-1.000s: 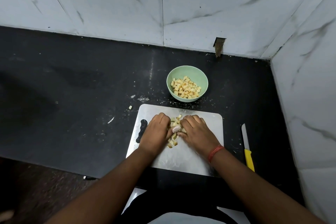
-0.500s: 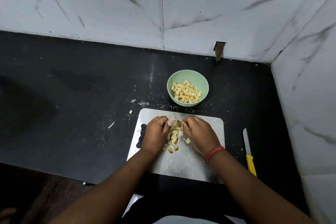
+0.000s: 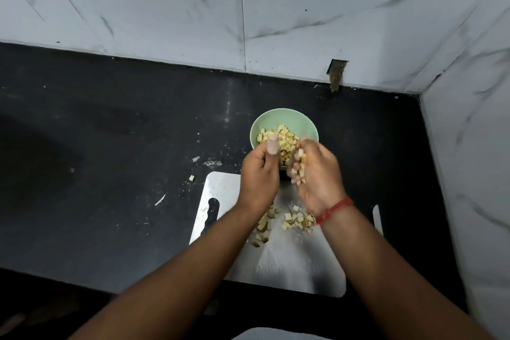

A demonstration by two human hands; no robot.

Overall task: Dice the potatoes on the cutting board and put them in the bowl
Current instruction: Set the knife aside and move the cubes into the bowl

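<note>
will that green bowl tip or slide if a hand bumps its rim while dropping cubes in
The green bowl probably slides before it tips: it looks low and wide, and the potato cubes piled inside add weight low down. The dark counter looks smooth, so a nudge from the right hand or left hand might scoot it. It seems rigid, possibly breakable.

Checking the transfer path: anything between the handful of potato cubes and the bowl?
Nothing visible. The right hand holds potato cubes at the near rim of the green bowl, the left hand raised beside it. The bowl's mouth is open, part-filled with cubes.
</note>
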